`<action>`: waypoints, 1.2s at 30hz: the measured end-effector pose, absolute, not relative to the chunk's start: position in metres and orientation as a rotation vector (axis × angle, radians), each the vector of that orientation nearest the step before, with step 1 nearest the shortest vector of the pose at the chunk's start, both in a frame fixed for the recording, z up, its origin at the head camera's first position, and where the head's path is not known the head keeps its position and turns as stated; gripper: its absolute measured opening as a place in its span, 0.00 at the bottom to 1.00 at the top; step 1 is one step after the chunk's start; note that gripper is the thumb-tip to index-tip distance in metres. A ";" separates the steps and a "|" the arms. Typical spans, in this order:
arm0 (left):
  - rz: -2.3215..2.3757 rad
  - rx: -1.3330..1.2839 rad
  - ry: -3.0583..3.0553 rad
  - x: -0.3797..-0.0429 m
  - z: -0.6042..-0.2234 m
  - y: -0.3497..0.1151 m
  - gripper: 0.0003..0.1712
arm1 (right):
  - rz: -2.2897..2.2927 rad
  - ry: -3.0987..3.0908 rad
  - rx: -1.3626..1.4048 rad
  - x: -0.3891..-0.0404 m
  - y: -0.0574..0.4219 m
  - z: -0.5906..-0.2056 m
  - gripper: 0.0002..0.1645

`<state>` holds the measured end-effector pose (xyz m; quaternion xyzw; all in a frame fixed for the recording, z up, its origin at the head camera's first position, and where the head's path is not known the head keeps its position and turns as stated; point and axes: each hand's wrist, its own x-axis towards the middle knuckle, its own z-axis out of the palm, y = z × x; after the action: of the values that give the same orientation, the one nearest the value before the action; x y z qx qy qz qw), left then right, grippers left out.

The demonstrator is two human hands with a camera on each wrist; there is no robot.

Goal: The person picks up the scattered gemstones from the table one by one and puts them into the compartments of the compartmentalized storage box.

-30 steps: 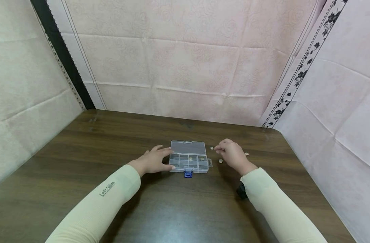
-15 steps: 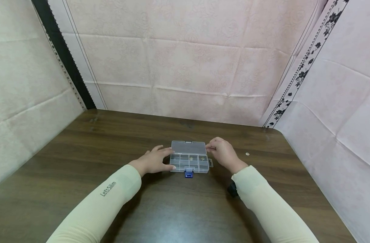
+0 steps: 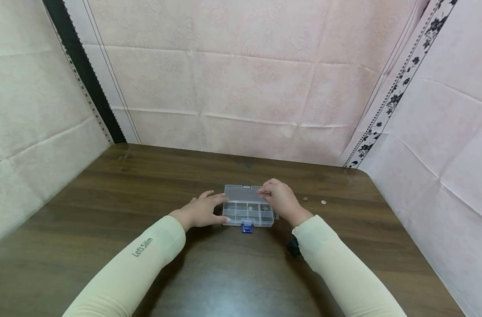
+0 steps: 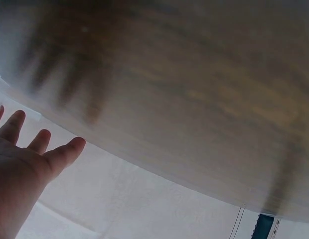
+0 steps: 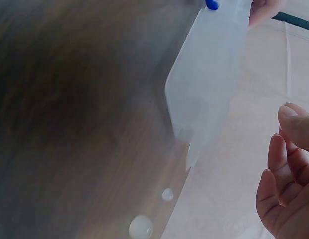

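Note:
A clear plastic compartment box [image 3: 237, 218] lies with its lid [image 3: 241, 193] folded back and its blue latch [image 3: 247, 229] toward me. Beside its left edge my left hand [image 3: 202, 210] rests, thumb and index finger touching the box, the other fingers spread. My right hand [image 3: 282, 200] is over the right part of the lid, thumb and fingertips brought together in a pinch, as the right wrist view also shows. What it pinches, apparently a small button, is hidden by the fingers. A few small round pieces [image 3: 266, 208] sit in the compartments.
On the brown table [image 3: 185, 176], right of my right hand, lie a brownish button [image 3: 305, 199] and a white button [image 3: 323, 202]. The right wrist view shows two pale buttons [image 5: 141, 227] near the box. Pale patterned cloth [image 3: 241, 88] surrounds the table's back and sides.
My right hand has moved left from beside the loose buttons to above the lid, uncovering the brownish button behind it. My left hand has stayed at the box's left edge.

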<state>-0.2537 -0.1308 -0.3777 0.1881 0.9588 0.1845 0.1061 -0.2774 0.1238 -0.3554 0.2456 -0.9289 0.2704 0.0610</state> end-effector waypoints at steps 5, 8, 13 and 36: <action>0.533 0.551 2.825 -0.254 -0.377 -0.131 0.43 | 0.854 -2.799 0.779 -0.277 0.113 -0.354 0.11; 0.525 0.548 2.825 -0.253 -0.377 -0.131 0.43 | 0.861 -2.800 0.792 -0.277 0.107 -0.354 0.11; 0.520 0.549 2.832 -0.253 -0.376 -0.130 0.42 | 0.851 -2.787 0.826 -0.276 0.097 -0.354 0.10; 0.543 0.563 2.815 -0.253 -0.377 -0.132 0.43 | 0.769 -2.854 0.935 -0.272 0.067 -0.358 0.10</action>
<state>-0.2531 -0.1322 -0.3768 0.1916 0.9577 0.1848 0.1096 -0.2716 0.0669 -0.3582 0.3014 -0.9205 0.2479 0.0206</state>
